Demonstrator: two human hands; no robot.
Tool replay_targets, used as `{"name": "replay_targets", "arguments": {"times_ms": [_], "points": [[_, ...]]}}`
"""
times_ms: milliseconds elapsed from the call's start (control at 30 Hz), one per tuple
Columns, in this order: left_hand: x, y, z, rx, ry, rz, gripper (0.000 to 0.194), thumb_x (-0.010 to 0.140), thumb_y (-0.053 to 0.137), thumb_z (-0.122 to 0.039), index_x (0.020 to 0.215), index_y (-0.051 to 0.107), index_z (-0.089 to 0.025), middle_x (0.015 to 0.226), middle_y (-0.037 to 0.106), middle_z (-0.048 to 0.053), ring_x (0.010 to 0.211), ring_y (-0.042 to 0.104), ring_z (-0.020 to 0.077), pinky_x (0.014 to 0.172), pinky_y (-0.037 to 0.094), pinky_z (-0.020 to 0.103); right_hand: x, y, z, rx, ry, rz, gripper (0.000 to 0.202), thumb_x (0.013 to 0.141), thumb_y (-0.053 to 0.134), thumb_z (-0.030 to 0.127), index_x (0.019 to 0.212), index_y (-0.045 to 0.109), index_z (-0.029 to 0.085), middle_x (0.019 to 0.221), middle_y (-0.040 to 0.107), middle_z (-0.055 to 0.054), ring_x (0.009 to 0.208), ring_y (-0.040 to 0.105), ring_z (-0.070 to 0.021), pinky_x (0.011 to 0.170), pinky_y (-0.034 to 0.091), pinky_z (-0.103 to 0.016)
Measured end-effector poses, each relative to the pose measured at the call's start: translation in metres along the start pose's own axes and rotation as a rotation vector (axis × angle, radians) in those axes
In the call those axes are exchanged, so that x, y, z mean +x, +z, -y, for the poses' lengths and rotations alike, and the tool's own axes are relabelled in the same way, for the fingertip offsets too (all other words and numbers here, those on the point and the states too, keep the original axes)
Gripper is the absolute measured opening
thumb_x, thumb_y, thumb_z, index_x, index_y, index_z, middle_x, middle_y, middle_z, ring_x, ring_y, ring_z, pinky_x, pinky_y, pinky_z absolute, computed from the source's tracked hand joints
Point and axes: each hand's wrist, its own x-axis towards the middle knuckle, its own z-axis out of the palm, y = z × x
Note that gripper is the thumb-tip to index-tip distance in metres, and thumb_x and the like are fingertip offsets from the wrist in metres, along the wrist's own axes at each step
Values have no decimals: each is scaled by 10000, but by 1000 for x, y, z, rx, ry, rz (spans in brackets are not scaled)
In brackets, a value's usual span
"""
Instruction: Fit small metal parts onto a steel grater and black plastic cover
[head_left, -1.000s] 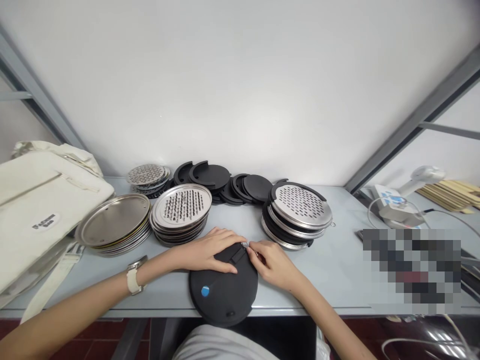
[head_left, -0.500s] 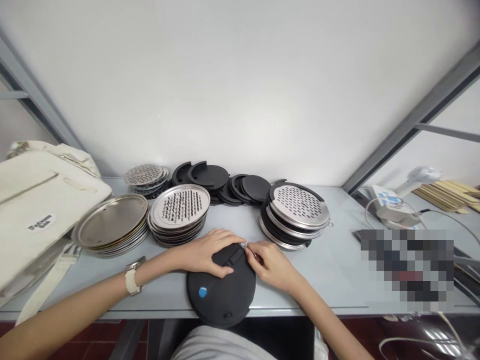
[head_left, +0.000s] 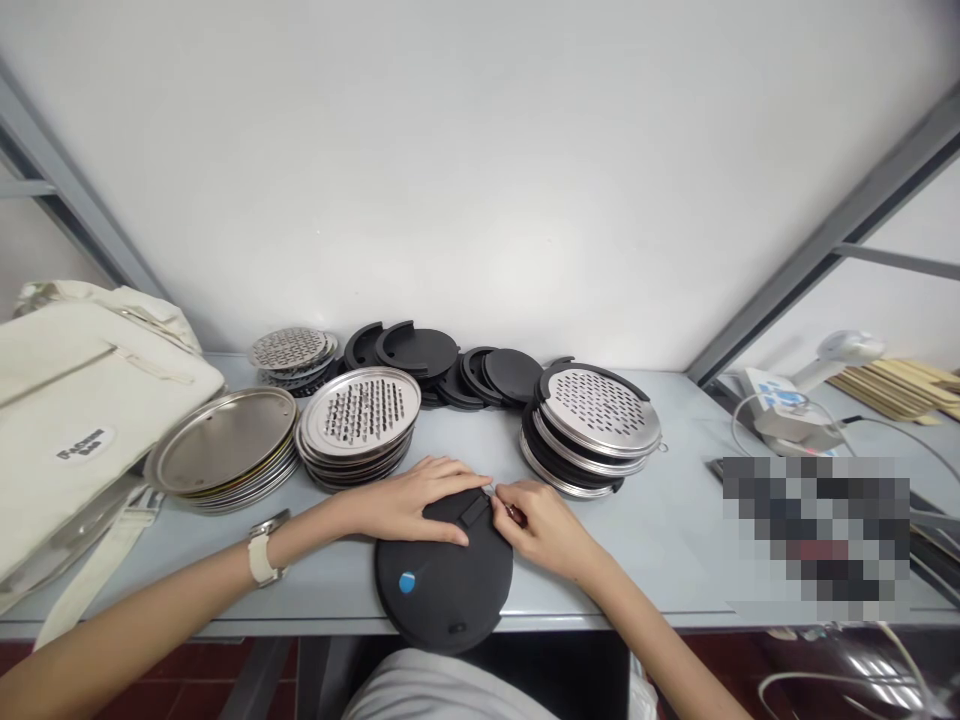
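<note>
A black round disc with a blue sticker lies flat at the front of the table, its near rim jutting past the edge. My left hand grips its far left side, thumb on the top face and fingers reaching along the far rim. Beside those fingertips, my right hand is closed in a pinch on a small metal ring at the disc's upper right rim. Most of the ring is hidden by the fingers. A raised black tab sits on the disc just below it.
Left of my hands stand stacked metal grater plates and plain metal trays, with a cream bag farther left. Black discs lie along the wall. Assembled graters are piled right of centre. A blurred patch covers the right.
Both hands stay at the disc's far rim. My left thumb has shifted slightly on the top face, and less of the metal ring shows between my hands. The disc has barely moved.
</note>
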Motion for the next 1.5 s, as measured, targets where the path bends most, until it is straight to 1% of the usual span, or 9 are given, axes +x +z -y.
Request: {"name": "replay_targets", "arguments": {"times_ms": [100, 500, 767, 900, 1033, 1333, 1500], "points": [[0, 0, -1, 2, 4, 1, 660, 885, 601, -450, 1461, 317, -297, 1354, 448, 86, 1259, 394, 269, 1089, 299, 392, 0, 0, 0, 6, 4, 3, 293, 919, 392, 223, 636, 317, 210, 560, 407, 32, 548, 431, -119, 582, 280, -248], [2, 2, 0, -36, 25, -29, 640, 867, 629, -437, 1424, 359, -279, 1336, 472, 85, 1249, 398, 270, 1082, 300, 395, 0, 0, 1, 37, 18, -4, 302, 906, 404, 227, 633, 278, 208, 544, 332, 50, 519, 360, -104, 558, 242, -242], [3, 1, -2, -55, 17, -33, 602, 864, 641, -417, 1389, 381, -280, 1316, 487, 76, 1236, 410, 258, 1073, 306, 389, 0, -1, 1, 75, 14, 8, 314, 927, 386, 227, 637, 265, 208, 541, 318, 54, 508, 336, -103, 554, 236, -247], [2, 1, -4, -51, 16, -43, 591, 869, 632, -421, 1384, 382, -276, 1316, 486, 83, 1240, 410, 262, 1072, 307, 394, 0, -2, 1, 79, 16, 8, 312, 942, 369, 230, 642, 284, 210, 548, 332, 49, 517, 363, -109, 561, 249, -247], [2, 2, -6, -44, 17, -57, 565, 871, 628, -427, 1361, 401, -263, 1303, 494, 87, 1229, 421, 261, 1064, 317, 388, 0, -1, 1, 23, 18, -17, 305, 945, 370, 229, 643, 326, 209, 555, 363, 38, 535, 395, -118, 578, 264, -247], [1, 2, -7, -31, 5, -53, 559, 876, 616, -441, 1361, 401, -265, 1297, 496, 87, 1213, 432, 263, 1041, 338, 386, 0, 0, -2, -55, -9, -40, 383, 998, 332, 288, 636, 424, 202, 555, 443, 18, 541, 449, -126, 586, 286, -252], [1, 2, -6, -31, 9, -50, 562, 880, 613, -438, 1369, 394, -269, 1305, 487, 85, 1217, 426, 259, 1052, 329, 387, 0, -1, 0, -60, -18, -61, 333, 991, 350, 270, 675, 435, 208, 568, 453, 24, 540, 452, -128, 577, 288, -250]]}}
